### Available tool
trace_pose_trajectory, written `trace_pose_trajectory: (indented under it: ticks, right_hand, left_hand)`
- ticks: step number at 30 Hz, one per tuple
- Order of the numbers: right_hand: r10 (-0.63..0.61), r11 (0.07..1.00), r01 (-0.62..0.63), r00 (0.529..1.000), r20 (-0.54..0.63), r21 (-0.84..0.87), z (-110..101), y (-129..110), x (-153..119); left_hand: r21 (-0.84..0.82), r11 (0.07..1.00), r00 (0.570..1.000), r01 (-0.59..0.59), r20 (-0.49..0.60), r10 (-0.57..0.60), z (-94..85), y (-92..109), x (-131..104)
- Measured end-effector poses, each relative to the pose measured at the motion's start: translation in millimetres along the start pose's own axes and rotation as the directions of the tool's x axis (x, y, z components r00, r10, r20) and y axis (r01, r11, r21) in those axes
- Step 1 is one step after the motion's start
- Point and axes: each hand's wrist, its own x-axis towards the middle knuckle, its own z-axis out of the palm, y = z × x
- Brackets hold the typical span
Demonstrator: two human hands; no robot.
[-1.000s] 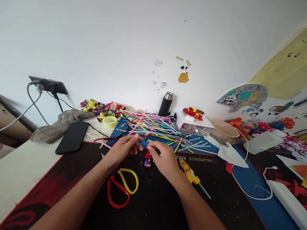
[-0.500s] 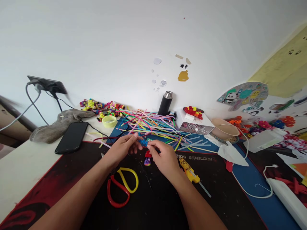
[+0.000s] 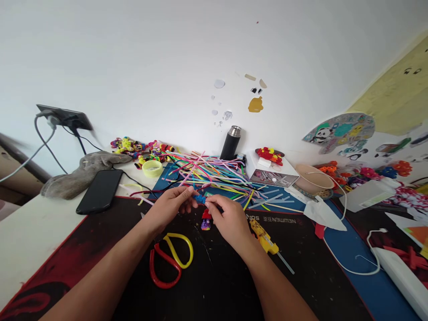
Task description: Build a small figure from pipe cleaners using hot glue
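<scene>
A short coiled blue pipe cleaner [image 3: 199,199] spans the gap between my two hands above the dark mat. My left hand [image 3: 174,201] pinches its left end between thumb and fingers. At its other end, the fingertips of my right hand [image 3: 227,218] are closed on it. Below the coil, a small red and purple fuzzy figure [image 3: 206,221] lies on the mat beside my right hand. Scissors with one red and one yellow handle [image 3: 180,249] rest near my left forearm, their blades mostly hidden. A yellow glue gun [image 3: 265,238] with a clear stick lies right of my right wrist.
Behind my hands spreads a heap of colourful pipe cleaners [image 3: 207,171], with a black thermos [image 3: 231,143] at the wall. A phone [image 3: 99,191] and a grey plush [image 3: 83,174] are at left. A white box [image 3: 272,171] and a white power strip [image 3: 401,276] are at right.
A little more of the blue coil shows between my fingers. Both hands keep almost the same place, and the view has shifted very slightly.
</scene>
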Motion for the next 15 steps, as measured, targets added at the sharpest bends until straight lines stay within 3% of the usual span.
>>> trace_pose_trajectory:
  ticks: [7, 15]
  right_hand:
    - [-0.015, 1.0, 0.015, 1.0, -0.009, -0.014, -1.0, 0.7, 0.9]
    - [-0.006, 0.999, 0.006, 1.0, 0.01, -0.052, -2.8, 3.1, 2.6]
  left_hand:
    - [0.095, 0.995, 0.999, -0.025, 0.037, 0.021, 0.1, 0.2, -0.6]
    - [0.014, 1.0, 1.0, 0.014, 0.028, -0.014, 2.3, -0.1, -0.3]
